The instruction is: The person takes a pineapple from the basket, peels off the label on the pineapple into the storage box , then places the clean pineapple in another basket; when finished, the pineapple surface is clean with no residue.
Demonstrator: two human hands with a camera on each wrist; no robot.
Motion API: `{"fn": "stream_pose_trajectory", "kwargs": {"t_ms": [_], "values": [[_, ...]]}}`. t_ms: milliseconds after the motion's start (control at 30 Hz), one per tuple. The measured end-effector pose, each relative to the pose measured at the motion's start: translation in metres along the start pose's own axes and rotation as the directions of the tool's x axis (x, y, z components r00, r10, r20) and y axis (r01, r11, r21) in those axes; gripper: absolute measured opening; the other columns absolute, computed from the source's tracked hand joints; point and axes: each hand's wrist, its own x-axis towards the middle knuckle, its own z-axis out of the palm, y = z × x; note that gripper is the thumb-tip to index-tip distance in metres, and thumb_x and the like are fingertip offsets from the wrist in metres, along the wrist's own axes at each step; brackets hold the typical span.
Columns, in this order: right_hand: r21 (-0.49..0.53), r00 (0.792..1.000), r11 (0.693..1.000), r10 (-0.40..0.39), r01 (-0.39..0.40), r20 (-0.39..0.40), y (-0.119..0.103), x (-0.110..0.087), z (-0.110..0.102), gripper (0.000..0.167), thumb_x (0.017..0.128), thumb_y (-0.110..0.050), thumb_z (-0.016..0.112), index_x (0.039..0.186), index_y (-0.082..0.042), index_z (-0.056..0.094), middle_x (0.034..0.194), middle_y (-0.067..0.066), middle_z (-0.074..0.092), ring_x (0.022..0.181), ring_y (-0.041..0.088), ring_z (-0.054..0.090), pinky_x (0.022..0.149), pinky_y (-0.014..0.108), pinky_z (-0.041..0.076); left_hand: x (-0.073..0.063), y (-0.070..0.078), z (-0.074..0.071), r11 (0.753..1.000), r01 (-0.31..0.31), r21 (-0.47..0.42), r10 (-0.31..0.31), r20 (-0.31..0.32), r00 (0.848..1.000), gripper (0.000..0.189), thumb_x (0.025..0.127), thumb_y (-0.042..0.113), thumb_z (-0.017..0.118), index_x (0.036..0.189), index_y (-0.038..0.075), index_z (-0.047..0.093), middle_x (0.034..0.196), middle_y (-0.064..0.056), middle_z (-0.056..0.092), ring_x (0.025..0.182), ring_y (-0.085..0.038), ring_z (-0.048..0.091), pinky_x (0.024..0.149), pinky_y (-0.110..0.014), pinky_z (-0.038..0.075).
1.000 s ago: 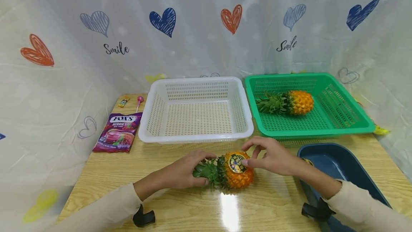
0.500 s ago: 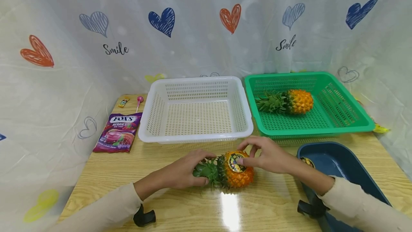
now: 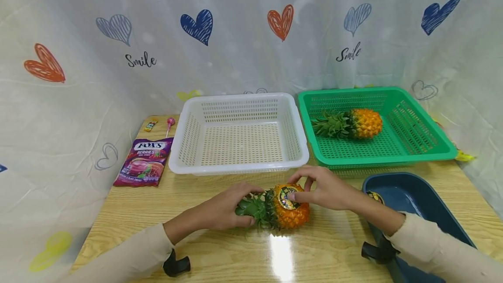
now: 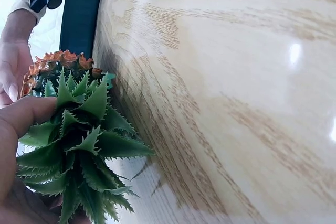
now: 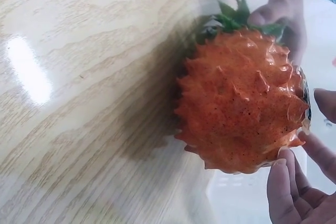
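A small orange pineapple (image 3: pixel 294 217) lies on its side on the wooden table, its green leafy crown (image 4: pixel 86 150) pointing left. My left hand (image 3: pixel 225 208) grips the crown, thumb on the near side and fingers on the far side. A round black-and-gold sticker (image 3: pixel 285 204) sits on the fruit's upper face. My right hand (image 3: pixel 330 190) bends over the fruit with its fingertips touching the skin beside the sticker. In the right wrist view the right thumb (image 5: pixel 326 103) stands slightly apart from the sticker's edge. The pineapple's underside is hidden.
Behind is a white basket (image 3: pixel 239 170); beside it a green basket (image 3: pixel 412 158) holds another pineapple (image 3: pixel 365 124). A dark blue tray (image 3: pixel 408 191) lies under my right forearm, with a round gold-and-black item (image 3: pixel 376 196) at its edge. Candy bag (image 3: pixel 143 163) and lollipop (image 3: pixel 170 122) lie left.
My right hand has shifted slightly left over the pineapple, its thumb now further across the sticker. My left hand and the pineapple have hardly moved.
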Motion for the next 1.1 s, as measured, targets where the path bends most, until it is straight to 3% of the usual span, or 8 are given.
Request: {"fn": "stream_pose_trajectory", "kwargs": {"t_ms": [767, 1100], "values": [[-0.039, 0.999, 0.999, 0.006, -0.005, 0.032, -0.0003, 0.0030, -0.0008, 0.033, 0.090, -0.038, 0.075, 0.115, -0.016, 0.073, 0.120, 0.006, 0.067, 0.075, 0.009, 0.061, 0.061, 0.028, 0.052, 0.0002, 0.0020, -0.0011, 1.000, -0.002, 0.007, 0.002, -0.003, 1.000, 0.065, 0.091, 0.030, 0.073, 0.149, 0.023, 0.043, 0.147, -0.003, 0.048, 0.135, -0.022, 0.046, 0.109, -0.051, 0.042], [-0.065, 0.998, 0.997, 0.047, -0.045, 0.030, -0.0036, 0.0016, 0.0002, 0.039, 0.087, -0.043, 0.077, 0.116, -0.017, 0.073, 0.124, 0.009, 0.065, 0.075, 0.009, 0.059, 0.062, 0.027, 0.051, 0.0000, 0.0021, -0.0007, 1.000, 0.009, 0.016, -0.009, 0.003, 1.000, 0.065, 0.091, 0.031, 0.073, 0.149, 0.024, 0.043, 0.148, -0.003, 0.047, 0.137, -0.023, 0.045, 0.109, -0.052, 0.042]]}}
